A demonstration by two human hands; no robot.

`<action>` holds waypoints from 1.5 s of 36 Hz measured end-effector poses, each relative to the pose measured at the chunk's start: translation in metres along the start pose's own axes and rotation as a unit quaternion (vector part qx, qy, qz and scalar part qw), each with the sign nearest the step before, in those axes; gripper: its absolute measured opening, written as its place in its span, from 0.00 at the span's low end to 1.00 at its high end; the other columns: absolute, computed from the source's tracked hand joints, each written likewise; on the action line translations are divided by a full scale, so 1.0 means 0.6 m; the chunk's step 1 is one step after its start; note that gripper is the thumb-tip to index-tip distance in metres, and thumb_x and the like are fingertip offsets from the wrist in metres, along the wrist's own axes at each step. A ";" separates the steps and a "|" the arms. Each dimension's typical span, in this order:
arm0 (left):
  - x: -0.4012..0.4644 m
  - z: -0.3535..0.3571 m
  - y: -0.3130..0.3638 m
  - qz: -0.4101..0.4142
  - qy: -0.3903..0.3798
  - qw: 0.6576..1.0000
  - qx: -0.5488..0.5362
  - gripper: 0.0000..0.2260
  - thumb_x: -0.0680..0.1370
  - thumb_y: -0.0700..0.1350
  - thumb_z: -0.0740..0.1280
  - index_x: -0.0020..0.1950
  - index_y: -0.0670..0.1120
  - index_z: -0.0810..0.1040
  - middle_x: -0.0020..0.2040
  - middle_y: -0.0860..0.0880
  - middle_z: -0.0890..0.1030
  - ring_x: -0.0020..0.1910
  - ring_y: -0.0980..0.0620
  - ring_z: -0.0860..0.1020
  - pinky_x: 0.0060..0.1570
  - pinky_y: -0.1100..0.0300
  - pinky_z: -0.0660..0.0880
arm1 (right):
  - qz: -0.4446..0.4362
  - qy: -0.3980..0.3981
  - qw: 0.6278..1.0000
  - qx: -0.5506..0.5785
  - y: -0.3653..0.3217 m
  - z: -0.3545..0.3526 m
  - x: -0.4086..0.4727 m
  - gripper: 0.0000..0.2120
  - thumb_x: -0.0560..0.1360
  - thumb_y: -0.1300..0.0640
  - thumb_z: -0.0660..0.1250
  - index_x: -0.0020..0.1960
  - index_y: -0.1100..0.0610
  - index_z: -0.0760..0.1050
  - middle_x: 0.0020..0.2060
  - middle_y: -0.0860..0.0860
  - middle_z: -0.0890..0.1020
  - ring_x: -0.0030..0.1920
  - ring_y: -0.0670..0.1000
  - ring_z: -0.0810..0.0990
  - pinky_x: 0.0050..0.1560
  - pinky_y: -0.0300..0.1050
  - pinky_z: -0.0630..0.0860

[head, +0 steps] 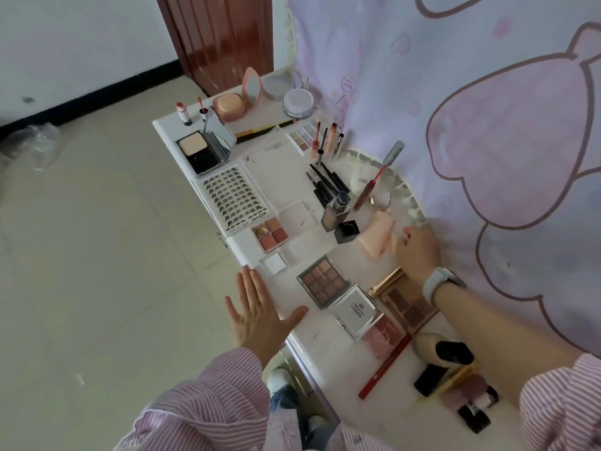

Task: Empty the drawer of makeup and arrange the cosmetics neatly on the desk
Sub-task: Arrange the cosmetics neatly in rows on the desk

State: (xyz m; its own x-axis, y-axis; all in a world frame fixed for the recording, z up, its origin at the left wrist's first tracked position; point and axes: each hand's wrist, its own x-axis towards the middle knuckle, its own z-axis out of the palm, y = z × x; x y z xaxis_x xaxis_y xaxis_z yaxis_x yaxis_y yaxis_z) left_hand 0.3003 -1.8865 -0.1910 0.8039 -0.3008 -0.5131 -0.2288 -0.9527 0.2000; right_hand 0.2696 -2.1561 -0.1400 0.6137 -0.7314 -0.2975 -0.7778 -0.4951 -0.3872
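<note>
Cosmetics cover the white desk (325,346). My left hand (260,314) is spread flat with straight fingers at the desk's near left edge and holds nothing. My right hand (418,250), a watch on its wrist, lies at the right side against a peach-pink pouch (379,240); its fingers are hidden behind the hand. Between the hands lie a brown eyeshadow palette (323,279) and a silver compact (356,312). A lash tray (232,198) and a four-colour palette (270,234) sit further up. No drawer shows.
A foundation bottle (336,211), black cap (347,231) and black pencils (328,183) stand mid-desk. A red pencil (385,366) and dark bottles (455,353) lie near me. A patterned curtain (487,125) hangs right; tiled floor (81,255) left.
</note>
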 end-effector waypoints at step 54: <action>-0.047 -0.113 0.031 0.015 -0.216 0.547 -0.809 0.25 0.75 0.52 0.67 0.65 0.39 0.67 0.54 0.38 0.76 0.50 0.38 0.80 0.51 0.46 0.78 | -0.409 -0.162 0.898 0.032 -0.115 0.004 -0.203 0.19 0.75 0.59 0.62 0.66 0.57 0.71 0.57 0.51 0.77 0.54 0.50 0.77 0.58 0.47 0.74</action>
State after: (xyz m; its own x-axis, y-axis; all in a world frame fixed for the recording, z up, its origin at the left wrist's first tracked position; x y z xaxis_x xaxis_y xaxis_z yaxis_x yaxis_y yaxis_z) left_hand 0.3106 -1.8930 -0.1166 0.5286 -0.6295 -0.5695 0.8274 0.2321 0.5114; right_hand 0.2487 -2.0318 -0.0790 0.9911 0.0438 -0.1256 -0.0469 -0.7686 -0.6380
